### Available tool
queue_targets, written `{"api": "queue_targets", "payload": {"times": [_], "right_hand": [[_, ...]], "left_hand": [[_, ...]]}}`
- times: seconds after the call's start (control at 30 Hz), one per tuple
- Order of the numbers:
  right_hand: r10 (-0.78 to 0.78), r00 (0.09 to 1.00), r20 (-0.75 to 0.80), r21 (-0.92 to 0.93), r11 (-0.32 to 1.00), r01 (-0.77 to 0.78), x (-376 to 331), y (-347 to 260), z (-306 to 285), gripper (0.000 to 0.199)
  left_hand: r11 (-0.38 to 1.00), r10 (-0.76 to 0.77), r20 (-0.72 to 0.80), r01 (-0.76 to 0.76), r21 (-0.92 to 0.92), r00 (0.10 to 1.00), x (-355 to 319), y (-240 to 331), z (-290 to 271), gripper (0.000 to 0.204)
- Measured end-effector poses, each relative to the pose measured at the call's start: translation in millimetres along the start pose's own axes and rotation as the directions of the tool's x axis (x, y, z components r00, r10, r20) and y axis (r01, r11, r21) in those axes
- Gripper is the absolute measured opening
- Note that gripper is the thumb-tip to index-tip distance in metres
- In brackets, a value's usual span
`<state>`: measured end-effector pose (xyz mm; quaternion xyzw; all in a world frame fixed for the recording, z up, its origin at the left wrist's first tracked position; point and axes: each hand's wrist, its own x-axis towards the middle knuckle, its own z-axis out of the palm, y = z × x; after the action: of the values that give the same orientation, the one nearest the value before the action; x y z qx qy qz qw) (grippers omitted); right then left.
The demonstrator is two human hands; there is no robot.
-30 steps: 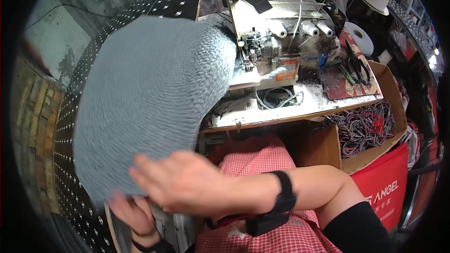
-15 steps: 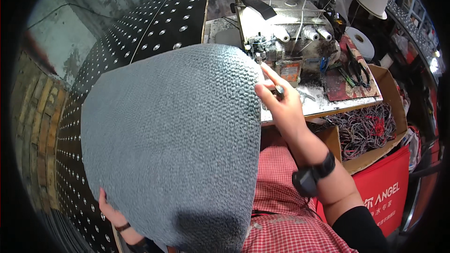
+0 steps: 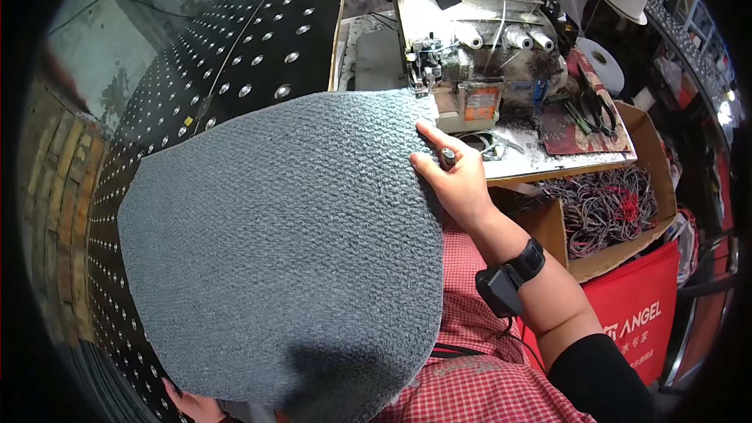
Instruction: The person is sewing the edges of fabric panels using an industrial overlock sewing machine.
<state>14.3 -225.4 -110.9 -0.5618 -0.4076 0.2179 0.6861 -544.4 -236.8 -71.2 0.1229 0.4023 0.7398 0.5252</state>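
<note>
A large grey, coarse-textured mat with rounded corners spreads across my lap, its far edge by the needle area of a sewing machine. Its right edge near that machine is pinched in my right hand, thumb and forefinger lying on top. A small dark, metal-ended thing sticks out among the right fingers; its kind cannot be made out. Low at the left, my left hand grips the mat's near-left edge, most of its fingers hidden beneath.
Scissors lie on a red board on the machine table. Below it stands a cardboard box of tangled grey and red cord. A red bag is at the right. A black panel with shiny studs runs along the left.
The mat has turned and come nearer to me, its far corner drawing back from the machine. My right hand moved slightly left and nearer; my left hand dropped toward the lower edge.
</note>
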Motion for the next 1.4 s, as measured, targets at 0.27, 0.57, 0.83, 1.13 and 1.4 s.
{"api": "queue_targets", "payload": {"times": [0.27, 0.57, 0.83, 1.13, 1.4], "right_hand": [[-0.021, 1.0, -0.02, -0.001, 1.0, 0.021, 11, 10, 0, 0.042], [-0.002, 1.0, 0.03, -0.06, 0.998, 0.004, -20, 1, -4, 0.044], [0.007, 0.996, 0.085, -0.106, 0.994, 0.003, -42, -8, -11, 0.044], [0.075, 0.987, 0.145, -0.077, 0.995, -0.064, -60, -17, -9, 0.047], [0.049, 0.994, 0.098, -0.064, 0.997, -0.043, -65, -17, -9, 0.045]], "left_hand": [[0.973, -0.207, 0.212, 0.178, 0.147, 0.955, 20, 7, -22, 0.045], [0.948, -0.177, 0.418, 0.039, 0.317, 0.891, 30, -26, 25, 0.041], [0.946, -0.294, 0.316, 0.227, 0.232, 0.902, 71, -34, 84, 0.042], [0.932, -0.333, 0.28, 0.269, 0.242, 0.901, 136, -65, 140, 0.043], [0.879, -0.444, 0.298, 0.349, 0.324, 0.845, 185, -100, 200, 0.038]]}}
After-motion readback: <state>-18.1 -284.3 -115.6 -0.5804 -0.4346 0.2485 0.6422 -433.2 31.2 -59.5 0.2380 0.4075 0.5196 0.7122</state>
